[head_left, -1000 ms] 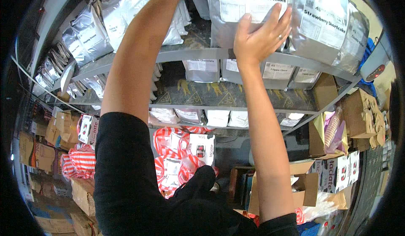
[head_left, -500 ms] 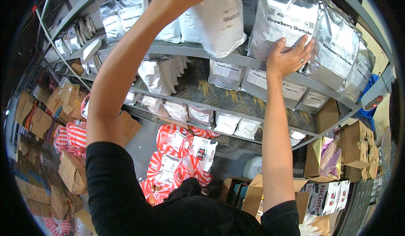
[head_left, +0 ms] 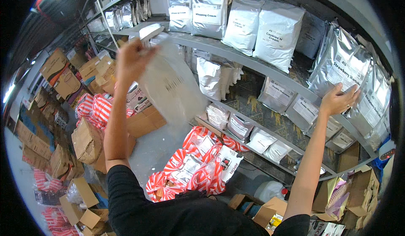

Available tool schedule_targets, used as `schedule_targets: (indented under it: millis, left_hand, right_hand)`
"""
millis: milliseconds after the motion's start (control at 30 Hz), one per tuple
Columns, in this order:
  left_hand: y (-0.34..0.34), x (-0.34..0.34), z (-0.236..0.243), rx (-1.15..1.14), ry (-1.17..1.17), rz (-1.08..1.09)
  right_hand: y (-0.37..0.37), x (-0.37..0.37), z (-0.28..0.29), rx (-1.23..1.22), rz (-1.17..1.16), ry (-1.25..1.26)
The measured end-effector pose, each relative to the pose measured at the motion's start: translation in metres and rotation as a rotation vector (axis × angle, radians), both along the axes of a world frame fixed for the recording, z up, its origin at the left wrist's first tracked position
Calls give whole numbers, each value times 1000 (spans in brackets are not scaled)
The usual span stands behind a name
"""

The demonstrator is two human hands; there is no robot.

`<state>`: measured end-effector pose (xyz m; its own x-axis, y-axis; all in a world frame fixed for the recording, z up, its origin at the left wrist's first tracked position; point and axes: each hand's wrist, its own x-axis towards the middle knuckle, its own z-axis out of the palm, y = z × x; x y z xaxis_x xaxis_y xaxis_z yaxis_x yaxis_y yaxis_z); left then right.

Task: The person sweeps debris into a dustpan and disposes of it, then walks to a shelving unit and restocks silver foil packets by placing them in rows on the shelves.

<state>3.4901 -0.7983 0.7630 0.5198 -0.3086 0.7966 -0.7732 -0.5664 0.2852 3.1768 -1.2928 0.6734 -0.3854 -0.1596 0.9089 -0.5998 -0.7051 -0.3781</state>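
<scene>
My left hand (head_left: 134, 62), its fingers closed on the top edge, holds up a large whitish pouch (head_left: 171, 88) off the shelf; both are smeared by motion. The pouch hangs tilted over the floor, left of the shelves. My right hand (head_left: 338, 101) lies with fingers spread against the lower front of a silver pouch (head_left: 344, 65) on the upper shelf. White pouches (head_left: 276, 31) stand upright on that shelf between my hands, with a gap before the silver ones. Farther left are more silver pouches (head_left: 207, 12).
The grey metal shelving (head_left: 211, 42) bears more pouches on lower levels. Red-and-white striped bags (head_left: 190, 164) lie on the floor before me. Cardboard boxes (head_left: 88, 141) pile up on the left; an open carton (head_left: 270, 213) and a translucent jug (head_left: 270, 190) are at lower right.
My left hand has carried the whitish pouch away from the upper shelf, leftward and down over the floor. The view has turned left; my right hand stays against the silver pouch.
</scene>
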Motion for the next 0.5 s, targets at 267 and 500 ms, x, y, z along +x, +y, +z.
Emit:
schedule_targets:
  millis: [267, 500]
  left_hand:
    - [10, 248, 11, -974, -54, 568]
    - [-39, 436, -17, 35, 373, 67]
  right_hand:
    - [-7, 5, 1, -1, -57, 46]
    - [-8, 10, -7, 11, 66, -37]
